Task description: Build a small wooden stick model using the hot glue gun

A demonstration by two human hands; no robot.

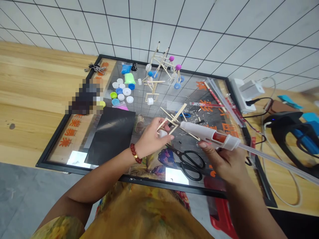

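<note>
My left hand (153, 137), with a red bead bracelet at the wrist, pinches a small frame of pale wooden sticks (179, 112) with a white bottle cap (162, 133) at its near end. Wrapped round the handle of a white glue gun (199, 130), my right hand (226, 161) keeps its nozzle against the stick joint. A long clear glue stick (276, 157) runs out of the gun's back. Black-handled scissors (191, 161) lie below the hands, their blades partly under my left hand. The left fingertips are partly hidden behind the frame.
Stick figures with coloured balls (163, 61) stand at the back of the glass board. Several bottle caps (126, 91) and clay packets (129, 78) lie left, above a black sheet (113, 136). Right are clear glue sticks (225, 103), a power strip (240, 96) and a loose cable (274, 186).
</note>
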